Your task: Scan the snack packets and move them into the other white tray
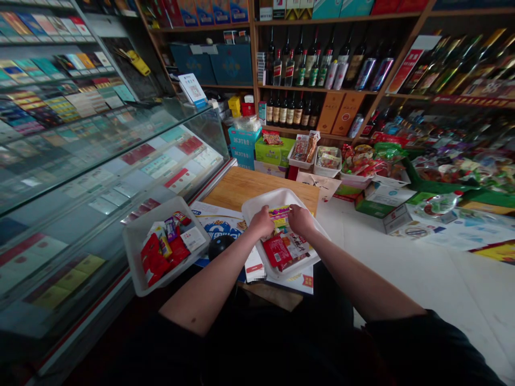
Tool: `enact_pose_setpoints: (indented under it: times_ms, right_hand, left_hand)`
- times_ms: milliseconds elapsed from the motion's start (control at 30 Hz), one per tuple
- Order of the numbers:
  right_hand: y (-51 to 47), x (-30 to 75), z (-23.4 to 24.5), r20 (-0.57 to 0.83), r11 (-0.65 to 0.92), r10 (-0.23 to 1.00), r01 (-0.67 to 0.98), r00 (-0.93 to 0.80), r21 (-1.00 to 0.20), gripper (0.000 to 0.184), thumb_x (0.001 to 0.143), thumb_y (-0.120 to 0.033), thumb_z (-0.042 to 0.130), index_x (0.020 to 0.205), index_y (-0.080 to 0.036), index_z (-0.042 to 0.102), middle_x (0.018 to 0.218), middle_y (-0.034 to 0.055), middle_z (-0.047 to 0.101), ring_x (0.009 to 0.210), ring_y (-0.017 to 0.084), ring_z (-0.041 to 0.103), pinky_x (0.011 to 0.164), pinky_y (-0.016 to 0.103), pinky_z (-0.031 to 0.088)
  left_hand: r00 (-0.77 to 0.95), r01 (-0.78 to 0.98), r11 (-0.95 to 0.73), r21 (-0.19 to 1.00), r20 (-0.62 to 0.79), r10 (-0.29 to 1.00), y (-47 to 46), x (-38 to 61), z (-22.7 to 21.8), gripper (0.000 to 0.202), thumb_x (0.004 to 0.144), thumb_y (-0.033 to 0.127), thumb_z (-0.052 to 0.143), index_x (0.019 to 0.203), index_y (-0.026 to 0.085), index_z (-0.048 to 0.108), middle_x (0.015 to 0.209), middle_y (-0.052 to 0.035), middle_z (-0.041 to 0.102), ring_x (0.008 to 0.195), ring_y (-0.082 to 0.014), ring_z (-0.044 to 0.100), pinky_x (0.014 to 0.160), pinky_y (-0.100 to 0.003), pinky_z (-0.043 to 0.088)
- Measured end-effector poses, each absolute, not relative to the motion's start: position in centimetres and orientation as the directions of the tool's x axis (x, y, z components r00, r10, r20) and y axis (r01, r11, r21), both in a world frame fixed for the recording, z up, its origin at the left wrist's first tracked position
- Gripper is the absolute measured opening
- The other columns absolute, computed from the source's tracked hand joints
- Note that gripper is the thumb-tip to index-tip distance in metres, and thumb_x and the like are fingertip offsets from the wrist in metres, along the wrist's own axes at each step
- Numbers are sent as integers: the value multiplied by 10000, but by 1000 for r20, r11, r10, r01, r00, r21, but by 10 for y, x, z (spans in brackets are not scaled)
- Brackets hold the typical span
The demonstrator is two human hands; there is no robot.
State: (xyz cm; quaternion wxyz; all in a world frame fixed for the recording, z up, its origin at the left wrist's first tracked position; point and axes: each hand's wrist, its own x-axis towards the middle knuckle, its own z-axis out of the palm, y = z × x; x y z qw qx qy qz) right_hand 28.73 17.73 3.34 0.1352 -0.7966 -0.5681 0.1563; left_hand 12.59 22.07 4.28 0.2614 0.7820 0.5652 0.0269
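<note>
My left hand point(262, 222) and my right hand point(301, 220) each pinch one end of a small purple-and-yellow snack packet point(279, 212). They hold it over a white plastic tray point(250, 201), with the packet stretched between the fingers. Inside that tray lie a red snack packet point(277, 250) and other colourful packets, partly hidden by my hands. To the left, a second white tray point(134, 268) leans at a tilt and contains red packets point(152, 258), a purple packet point(170, 229) and a yellow one point(163, 244).
A wooden tabletop point(229, 185) and a blue-and-white printed box point(221, 225) are under the tray. The glass display counter point(100, 145) runs along the left. Shelves of bottles point(300, 64) stand behind, with snack bins point(358, 161) and cartons point(418, 217) on the right.
</note>
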Motion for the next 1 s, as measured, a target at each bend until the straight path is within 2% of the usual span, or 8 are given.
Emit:
enact_pose_setpoints:
  times_ms: [67,167,267,400,533,733,833,1000]
  right_hand:
    - [178,286,41,-60,-319,944,852,324,-415,376,988,-219,423,1267,-143,664,1189,169,740,1095,267,691,930,317,471]
    - [179,282,49,-14,-306,942,845,334,-438,365,989,-221,417,1225,-144,685,1167,171,745,1063,271,698,898,318,475]
    - [178,276,56,31,-269,948,846,318,-460,331,983,-221,415,1117,-160,711,1105,155,755,988,259,701,834,303,468]
    - [175,265,65,90,-217,949,832,303,-510,286,953,-199,436,1045,-178,706,1001,118,759,899,229,682,773,278,446]
    - [175,253,73,122,-161,951,796,283,-584,311,932,-179,447,1104,-181,705,999,95,766,899,217,686,806,272,467]
    - [178,235,79,198,-51,946,720,257,-692,536,924,-167,480,1453,-133,558,1215,128,745,1133,236,695,996,307,502]
    - [178,223,81,193,-19,955,693,226,-721,542,932,-181,501,1471,-143,542,1237,127,741,1157,243,698,1019,328,516]
    - [178,204,82,231,78,960,633,162,-770,545,929,-169,520,1474,-162,534,1276,98,731,1179,210,696,1059,317,509]
  left_hand:
    - [323,851,-181,493,-219,921,223,121,50,668,872,188,600,1502,126,388,1273,-196,703,1181,-277,683,936,-319,497]
    - [277,800,-134,585,-162,947,226,113,57,585,822,138,630,1398,127,530,1243,-169,725,1168,-269,685,949,-313,501]
    - [286,733,-155,662,-93,954,227,104,63,434,798,120,648,1231,150,664,1211,-133,744,1130,-246,696,946,-293,510]
    - [310,627,-213,750,11,951,226,92,70,394,785,123,676,1173,184,707,1177,-93,760,1067,-228,713,939,-288,525]
    - [301,575,-218,789,44,952,225,77,75,531,760,102,672,1283,189,652,1234,-85,743,1091,-226,710,961,-304,535]
    - [274,644,-248,724,84,958,213,49,85,756,791,87,603,1520,209,441,1386,-103,666,1229,-262,659,1064,-380,507]
    - [241,667,-252,701,117,964,204,34,92,782,814,94,577,1559,209,370,1419,-111,642,1265,-279,640,1095,-419,495]
    - [235,633,-323,704,223,946,192,10,101,707,837,115,558,1526,170,411,1494,-124,575,1363,-263,566,1185,-434,429]
